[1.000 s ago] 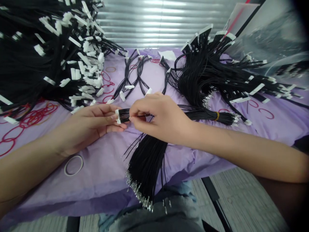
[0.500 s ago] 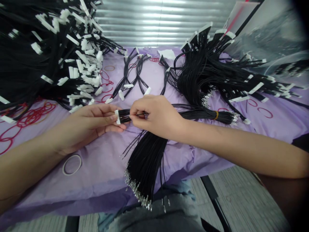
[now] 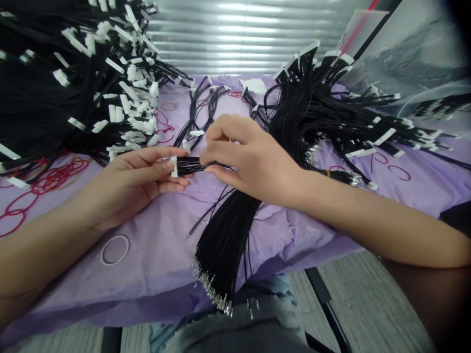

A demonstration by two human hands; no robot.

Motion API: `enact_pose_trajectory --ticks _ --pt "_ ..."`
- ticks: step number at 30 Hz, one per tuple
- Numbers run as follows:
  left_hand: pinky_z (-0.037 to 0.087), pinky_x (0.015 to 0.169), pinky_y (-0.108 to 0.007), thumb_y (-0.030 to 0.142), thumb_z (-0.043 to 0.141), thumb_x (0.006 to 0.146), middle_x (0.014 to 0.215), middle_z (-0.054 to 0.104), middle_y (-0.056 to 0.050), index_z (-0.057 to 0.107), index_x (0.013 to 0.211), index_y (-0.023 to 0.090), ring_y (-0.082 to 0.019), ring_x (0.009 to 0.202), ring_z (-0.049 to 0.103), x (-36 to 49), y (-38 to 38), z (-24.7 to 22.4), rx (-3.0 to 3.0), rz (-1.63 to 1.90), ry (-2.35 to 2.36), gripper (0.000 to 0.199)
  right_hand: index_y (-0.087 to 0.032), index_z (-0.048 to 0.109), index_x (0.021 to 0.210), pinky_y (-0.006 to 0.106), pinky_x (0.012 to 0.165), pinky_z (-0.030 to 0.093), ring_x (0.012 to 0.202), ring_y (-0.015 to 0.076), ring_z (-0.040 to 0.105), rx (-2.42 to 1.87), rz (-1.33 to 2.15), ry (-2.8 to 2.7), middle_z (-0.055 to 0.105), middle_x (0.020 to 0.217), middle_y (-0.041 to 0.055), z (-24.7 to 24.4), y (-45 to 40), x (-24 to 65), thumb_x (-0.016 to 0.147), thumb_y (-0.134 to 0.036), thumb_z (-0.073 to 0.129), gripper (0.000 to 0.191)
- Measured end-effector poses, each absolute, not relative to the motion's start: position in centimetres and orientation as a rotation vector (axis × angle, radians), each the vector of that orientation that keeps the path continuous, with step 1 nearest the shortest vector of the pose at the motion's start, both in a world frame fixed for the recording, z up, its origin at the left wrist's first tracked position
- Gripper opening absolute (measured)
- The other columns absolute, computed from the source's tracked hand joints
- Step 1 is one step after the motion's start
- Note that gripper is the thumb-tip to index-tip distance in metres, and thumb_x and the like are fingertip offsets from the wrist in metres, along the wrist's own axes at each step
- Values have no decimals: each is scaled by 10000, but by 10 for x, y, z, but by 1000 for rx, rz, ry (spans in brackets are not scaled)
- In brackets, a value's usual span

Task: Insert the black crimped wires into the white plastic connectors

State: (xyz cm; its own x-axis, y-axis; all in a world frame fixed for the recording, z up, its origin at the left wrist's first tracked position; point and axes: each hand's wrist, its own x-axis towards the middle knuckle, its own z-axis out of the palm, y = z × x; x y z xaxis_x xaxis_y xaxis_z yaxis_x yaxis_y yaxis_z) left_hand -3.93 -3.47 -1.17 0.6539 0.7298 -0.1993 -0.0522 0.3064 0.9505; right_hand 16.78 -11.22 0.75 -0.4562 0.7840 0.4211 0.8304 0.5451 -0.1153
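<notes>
My left hand (image 3: 142, 175) pinches a small white connector housing (image 3: 174, 166) between thumb and fingers. A row of black wires (image 3: 187, 165) runs out of the housing toward the right. Close beside it, my right hand (image 3: 253, 159) has thumb and forefinger closed on the black wires; which strands are gripped is partly hidden by the fingers. Below my right hand, a fan of loose black wires (image 3: 224, 245) with bare metal terminals hangs over the table edge. Behind my right forearm, a banded wire bundle (image 3: 340, 176) lies partly covered.
A large heap of black cables with white connectors (image 3: 125, 105) fills the left. Another cable pile (image 3: 294, 103) stands at the right. Red rubber bands (image 3: 55, 174) and a pale ring (image 3: 115, 250) lie on the purple cloth (image 3: 147, 274). Metal slats (image 3: 206, 39) rise behind.
My right hand has lifted slightly and its fingers have shifted upward along the wires. My left hand and the connector have moved a little left and up.
</notes>
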Motion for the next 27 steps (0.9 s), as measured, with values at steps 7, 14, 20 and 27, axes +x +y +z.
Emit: enact_pose_trajectory --ticks 7,14,20,27 --pt "578 775 -180 2 677 742 809 765 -65 707 1063 140 -154 796 735 -42 -34 -9 1173 608 628 351 -155 661 878 329 884 347 921 148 459 -1148 271 -2819 616 933 39 4 -111 180 910 -249 506 185" --pt "540 845 -187 144 794 686 1083 715 -33 706 996 176 -126 921 680 -40 -41 -10 1724 703 783 324 -168 655 940 327 906 336 955 150 465 -1205 385 -2762 619 964 36 -3 -113 170 891 -276 550 158" --pt "393 974 -143 132 760 700 1138 688 8 770 956 240 -147 1086 582 -47 -44 -7 2280 817 873 278 -152 619 891 322 892 344 899 137 481 -1253 451 -2765 616 940 31 -2 -117 162 920 -251 493 163" --pt "442 876 -187 239 758 718 916 752 12 795 859 264 -167 901 635 -46 -42 -7 2253 834 898 148 -137 607 946 264 804 380 834 113 529 -1306 550 -2555 634 930 40 1 -121 158 892 -144 468 150"
